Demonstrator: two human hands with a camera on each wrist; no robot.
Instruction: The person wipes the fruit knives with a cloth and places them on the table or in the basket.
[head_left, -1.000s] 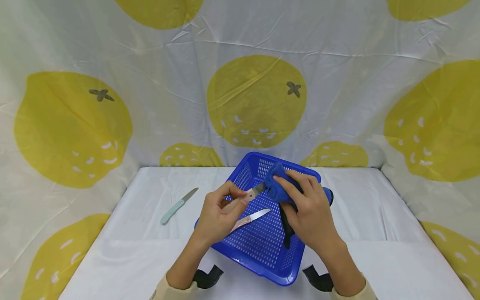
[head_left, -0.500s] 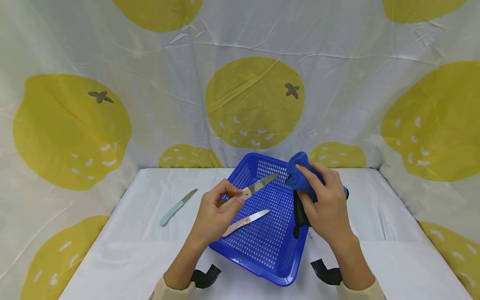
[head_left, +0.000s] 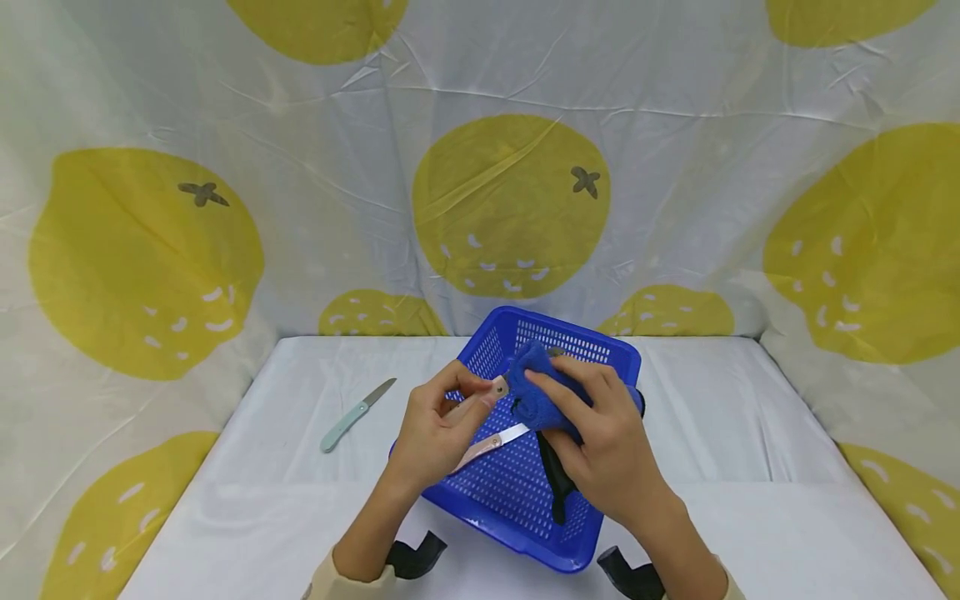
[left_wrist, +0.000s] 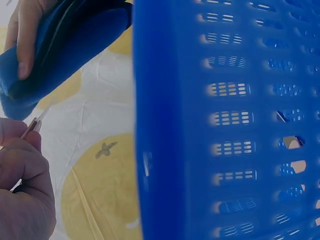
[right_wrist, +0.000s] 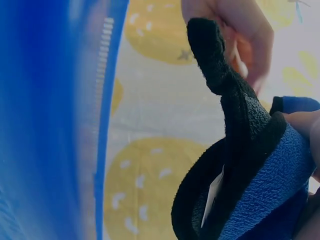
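Note:
My left hand (head_left: 435,429) pinches a paring knife (head_left: 499,387) by its pale pink handle, over the basket. A folded blue cloth (head_left: 536,392) with black edging is in my right hand (head_left: 607,442), wrapped over the blade; a bit of grey metal shows past its far side. In the left wrist view the knife (left_wrist: 34,125) points up toward the cloth (left_wrist: 70,55). The right wrist view shows the cloth's black trim (right_wrist: 245,155) hanging loose, with a white tag. Below the hands, a second pink-handled paring knife (head_left: 483,447) lies in the blue basket (head_left: 517,537).
The basket stands angled on a white-covered table (head_left: 255,467). To its left lies a paring knife with a mint-green handle (head_left: 345,427). Behind the table hangs a white curtain (head_left: 345,192) printed with lemons. Black straps (head_left: 416,554) sit near the wrists.
Half a second ago the cloth was off to the right and the blade lay bare. My right hand has brought it back left over the blade; the left hand has barely moved.

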